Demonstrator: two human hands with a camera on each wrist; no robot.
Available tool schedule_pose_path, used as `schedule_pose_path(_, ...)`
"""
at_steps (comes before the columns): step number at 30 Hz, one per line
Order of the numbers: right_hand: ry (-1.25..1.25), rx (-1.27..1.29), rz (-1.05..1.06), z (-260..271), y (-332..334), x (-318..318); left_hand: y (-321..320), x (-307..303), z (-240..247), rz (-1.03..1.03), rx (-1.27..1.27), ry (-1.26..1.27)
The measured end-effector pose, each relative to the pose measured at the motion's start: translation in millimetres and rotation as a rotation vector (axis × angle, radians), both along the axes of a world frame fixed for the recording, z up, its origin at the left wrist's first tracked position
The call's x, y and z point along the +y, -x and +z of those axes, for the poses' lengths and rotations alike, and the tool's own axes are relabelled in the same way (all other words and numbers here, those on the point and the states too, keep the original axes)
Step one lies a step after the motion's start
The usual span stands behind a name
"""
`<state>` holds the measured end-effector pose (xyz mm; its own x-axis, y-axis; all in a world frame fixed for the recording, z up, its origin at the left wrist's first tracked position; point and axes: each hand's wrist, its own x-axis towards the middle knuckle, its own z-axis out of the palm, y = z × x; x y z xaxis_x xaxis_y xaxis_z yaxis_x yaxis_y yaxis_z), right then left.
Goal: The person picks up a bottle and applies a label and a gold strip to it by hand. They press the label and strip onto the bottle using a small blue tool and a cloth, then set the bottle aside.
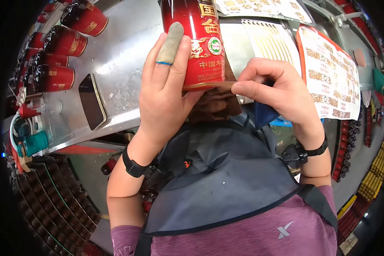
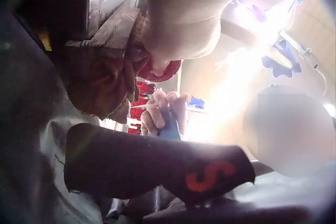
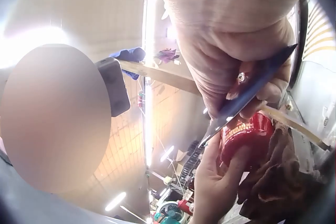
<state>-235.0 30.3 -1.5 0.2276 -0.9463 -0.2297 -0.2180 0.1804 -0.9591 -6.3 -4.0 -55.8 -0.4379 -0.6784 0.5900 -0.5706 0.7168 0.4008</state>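
Observation:
A glossy red bottle (image 1: pixel 196 47) with gold characters and a round green-and-white mark lies on its side, its base toward me. My left hand (image 1: pixel 164 94) holds it near the base, fingers along its side; one finger wears a grey-beige finger cot (image 1: pixel 171 42). In the right wrist view the left thumb presses the bottle's base (image 3: pixel 247 142). My right hand (image 1: pixel 277 87) is beside the base's gold edge, thumb and forefinger close together. Its other fingers curl round a flat, pointed dark blue piece (image 3: pixel 252 90), whose kind I cannot tell. A brown cloth (image 3: pixel 278 174) lies under the bottle.
Several red cups or bottles (image 1: pixel 66 40) and a phone (image 1: pixel 92 102) are on the metal bench (image 1: pixel 119 64) at left. Printed label sheets (image 1: pixel 328 72) and a sheet of gold strips (image 1: pixel 273 42) lie at right. A small fan (image 1: pixel 21 128) stands at far left.

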Motion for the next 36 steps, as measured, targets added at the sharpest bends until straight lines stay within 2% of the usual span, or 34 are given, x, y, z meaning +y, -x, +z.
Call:
schedule_pose_path(5, -0.015, 0.08, 0.027, -4.7, 5.0, -2.8, -4.9, 3.0, -3.4, 0.03, -0.023, -0.061)
schedule_pose_path(20, -0.054, 0.042, -0.032, -24.6, 7.4, -5.8, -7.9, 6.3, -10.1, 0.0, 0.068, -0.077)
schedule_pose_path(22, -0.063, 0.026, -0.043, -26.0, 4.9, -6.4, -9.0, 9.0, -11.9, 0.021, 0.109, -0.175)
schedule_pose_path(36, -0.071, -0.083, -0.012, -36.1, 0.1, -11.3, -12.3, 10.1, -23.2, -0.008, 0.222, -0.302)
